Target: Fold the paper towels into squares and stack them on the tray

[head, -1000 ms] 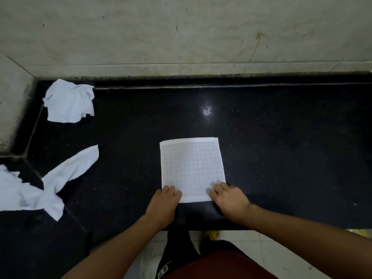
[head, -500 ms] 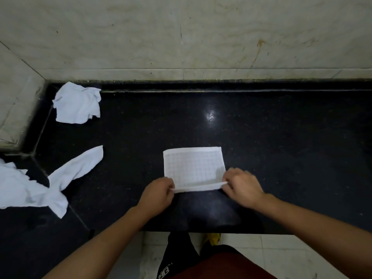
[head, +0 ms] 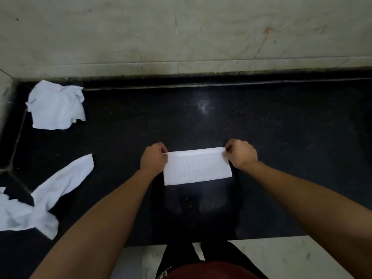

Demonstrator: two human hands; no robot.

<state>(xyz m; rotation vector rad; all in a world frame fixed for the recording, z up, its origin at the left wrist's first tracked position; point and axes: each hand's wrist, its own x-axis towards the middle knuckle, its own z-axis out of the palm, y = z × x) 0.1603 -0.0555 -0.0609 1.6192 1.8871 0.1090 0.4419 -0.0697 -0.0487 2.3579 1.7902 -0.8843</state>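
Towel being folded: we see a white rectangular paper towel [head: 197,168] with a faint grid, doubled over, lying flat about the middle of the black polished stone tabletop [head: 291,137].
Left hand: our left hand [head: 154,160] pinches the towel's far left corner, fingers curled.
Right hand: our right hand [head: 241,154] pinches its far right corner the same way.
Other towels: a crumpled white paper towel [head: 56,105] sits in the far left corner, and a long twisted white paper towel [head: 48,200] lies along the left edge.
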